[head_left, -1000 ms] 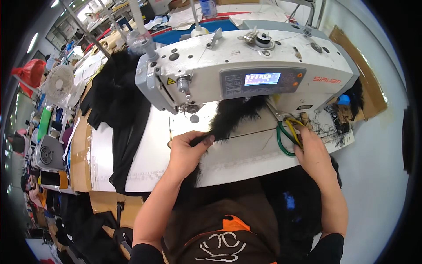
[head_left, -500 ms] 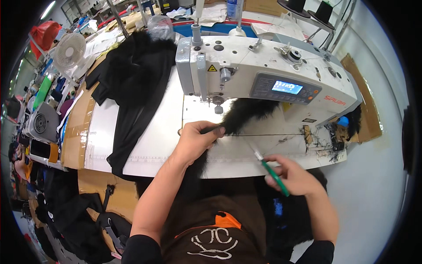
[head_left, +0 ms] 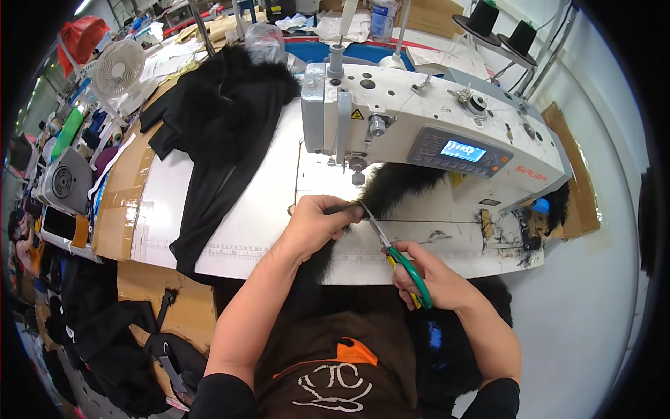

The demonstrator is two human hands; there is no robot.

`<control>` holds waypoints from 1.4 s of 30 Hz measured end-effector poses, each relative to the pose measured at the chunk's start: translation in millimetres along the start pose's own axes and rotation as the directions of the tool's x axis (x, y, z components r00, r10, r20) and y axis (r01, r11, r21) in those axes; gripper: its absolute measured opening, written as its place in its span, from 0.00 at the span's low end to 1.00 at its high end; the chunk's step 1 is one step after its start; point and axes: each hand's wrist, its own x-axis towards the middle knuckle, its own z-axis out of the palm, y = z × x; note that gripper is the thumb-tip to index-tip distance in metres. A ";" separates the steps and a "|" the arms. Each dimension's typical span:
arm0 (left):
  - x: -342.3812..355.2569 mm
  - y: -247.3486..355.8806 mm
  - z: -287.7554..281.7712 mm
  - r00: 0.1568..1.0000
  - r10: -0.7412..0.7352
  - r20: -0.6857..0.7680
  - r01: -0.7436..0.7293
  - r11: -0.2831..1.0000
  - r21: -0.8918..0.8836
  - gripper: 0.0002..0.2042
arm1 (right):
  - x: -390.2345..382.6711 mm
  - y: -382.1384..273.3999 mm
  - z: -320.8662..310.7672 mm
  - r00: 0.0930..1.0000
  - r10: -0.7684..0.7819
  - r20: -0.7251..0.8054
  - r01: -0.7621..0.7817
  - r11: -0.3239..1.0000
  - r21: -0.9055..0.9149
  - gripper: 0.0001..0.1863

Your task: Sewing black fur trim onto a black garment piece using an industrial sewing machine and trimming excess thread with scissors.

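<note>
Fur (head_left: 401, 187) pinched by closed thumb and fingers of left hand (head_left: 315, 227), laid toward two o'clock under machine (head_left: 433, 112); scissors (head_left: 410, 271) gripped in curled right hand (head_left: 441, 281), blades (head_left: 376, 228) pointed to eleven o'clock, beside left fingertips.

Fur strip (head_left: 399, 185) runs beneath the machine arm (head_left: 398, 98) (garment (head_left: 220, 140) further left).

So the right hand (head_left: 438, 281)'s swung the scissors (head_left: 412, 272) over from beside the sewing machine (head_left: 401, 105) — tips now at the black fur strip (head_left: 401, 185).
</note>
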 end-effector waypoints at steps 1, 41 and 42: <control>0.4 -0.1 -0.2 1.000 0.000 0.013 0.000 1.000 0.005 0.11 | 1.0 -0.8 0.3 1.000 0.000 -0.002 0.000 1.000 0.001 0.29; -24.4 7.8 0.3 0.990 0.072 -0.122 -0.118 0.898 -0.424 0.12 | -48.7 3.2 -68.2 0.684 -0.484 -0.545 -0.356 0.431 -0.829 0.24; -27.4 14.0 0.2 0.988 0.107 -0.113 -0.147 0.883 -0.446 0.12 | -41.3 8.1 -66.8 0.701 -0.471 -0.535 -0.347 0.430 -0.833 0.24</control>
